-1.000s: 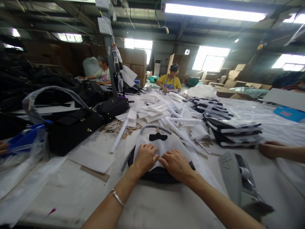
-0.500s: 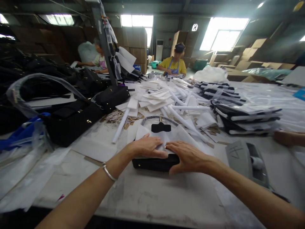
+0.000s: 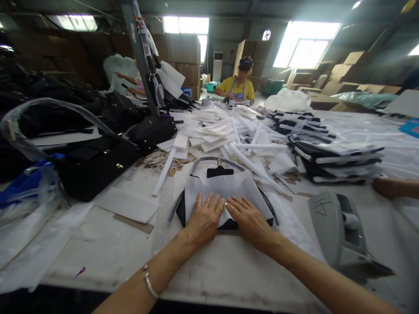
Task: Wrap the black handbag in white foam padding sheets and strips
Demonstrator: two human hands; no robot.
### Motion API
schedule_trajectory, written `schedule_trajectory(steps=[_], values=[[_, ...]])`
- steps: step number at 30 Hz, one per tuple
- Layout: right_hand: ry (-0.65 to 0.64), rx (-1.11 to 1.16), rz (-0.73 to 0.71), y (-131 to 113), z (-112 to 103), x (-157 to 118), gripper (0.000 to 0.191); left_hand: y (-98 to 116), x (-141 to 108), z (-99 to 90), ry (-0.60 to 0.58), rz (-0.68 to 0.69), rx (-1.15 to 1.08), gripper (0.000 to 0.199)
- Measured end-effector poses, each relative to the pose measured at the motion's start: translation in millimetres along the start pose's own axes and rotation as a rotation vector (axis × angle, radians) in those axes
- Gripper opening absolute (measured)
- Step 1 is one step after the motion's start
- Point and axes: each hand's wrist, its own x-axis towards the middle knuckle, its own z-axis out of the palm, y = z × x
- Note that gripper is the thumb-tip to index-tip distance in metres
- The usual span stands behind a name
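A black handbag (image 3: 181,210) lies on the table in front of me, its handle arching away toward the far side. Over it is spread a white sheet (image 3: 229,185) of thin wrapping material. My left hand (image 3: 204,218) rests flat on the sheet, fingers stretched out. Beside it, my right hand (image 3: 248,220) also presses flat on the sheet with fingers extended. Between the fingertips a small metal stud (image 3: 225,204) shows. Beyond the sheet, a black flap (image 3: 220,172) with a metal clasp sticks up. The bag's lower front is partly hidden by my hands.
A grey tape dispenser (image 3: 334,235) stands to the right. Stacked black bags (image 3: 340,161) lie behind it. White paper sheets and tubes (image 3: 212,135) are heaped at the centre. Finished-looking black bags (image 3: 94,165) stand left. A person in yellow (image 3: 240,87) works across the table.
Both hands have moved toward me and flattened, fingers now pointing away. The white sheet now covers more of the bag's front. My view has shifted slightly.
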Motion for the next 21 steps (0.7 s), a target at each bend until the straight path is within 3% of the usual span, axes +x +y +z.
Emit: schedule_trajectory(steps=[2,4,6,8,11,14,16,18,19,21], values=[[-0.207,0.137,0.017,-5.7,-39.5,14.0,0.059,-2.4,0.9,-2.6,-0.028,0.022,-0.014,0.063],[-0.289,0.226,0.058,-18.8,-80.9,36.5,0.06,-3.4,1.9,-5.4,-0.048,0.036,-0.016,0.065],[-0.189,0.211,0.155,-36.8,-110.0,64.7,0.052,-3.1,2.5,-7.0,-0.056,0.041,-0.006,0.066],[-0.072,0.184,0.202,-52.0,-117.8,92.6,0.05,-2.1,2.4,-7.4,-0.057,0.036,0.001,0.064],[0.061,0.16,0.183,-52.9,-87.5,117.4,0.05,-1.6,0.9,-7.1,-0.057,0.036,-0.024,0.064],[0.183,0.158,0.175,-24.2,-30.8,113.7,0.038,-6.3,-0.9,-9.6,-0.016,0.075,-0.09,0.09],[0.28,0.222,0.246,0.3,1.3,104.1,0.036,-14.4,-1.1,-14.8,0.009,0.117,-0.186,0.096],[0.409,0.29,0.289,18.5,20.6,97.2,0.036,-25.3,0.1,-21.6,0.016,0.105,-0.355,0.07],[0.469,0.313,0.297,23.8,25.6,95.8,0.036,-30.8,1.2,-24.5,0.042,0.043,-0.45,0.055],[0.54,0.33,0.287,27.9,29.4,96.7,0.034,-38.8,3.9,-26.9,0.154,-0.156,-0.583,0.043]])
